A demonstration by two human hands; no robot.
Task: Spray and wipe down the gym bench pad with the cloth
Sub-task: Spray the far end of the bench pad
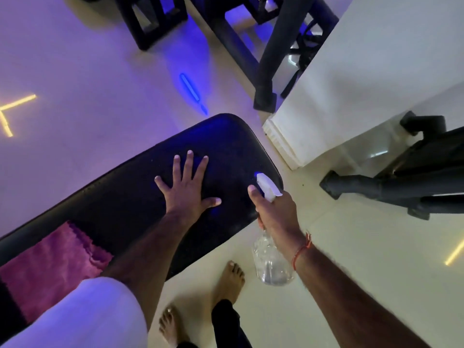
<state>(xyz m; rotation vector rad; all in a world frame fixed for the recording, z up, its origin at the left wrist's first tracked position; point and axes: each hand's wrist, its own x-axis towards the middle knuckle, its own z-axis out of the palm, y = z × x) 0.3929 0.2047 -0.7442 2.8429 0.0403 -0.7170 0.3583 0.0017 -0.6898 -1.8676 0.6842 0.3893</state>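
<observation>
The black gym bench pad (130,197) runs diagonally from lower left to the centre. My left hand (187,188) lies flat on it with fingers spread, holding nothing. My right hand (275,212) grips the neck of a clear spray bottle (271,262) with a white trigger head, held beside the pad's right edge with the nozzle over that edge. A magenta cloth (50,267) lies on the pad at the lower left, apart from both hands.
A white pillar (351,84) stands just right of the pad's far end. Black machine frames and feet sit at the top (266,59) and at the right (391,182). My bare feet (226,280) stand on the pale tiled floor below the bench.
</observation>
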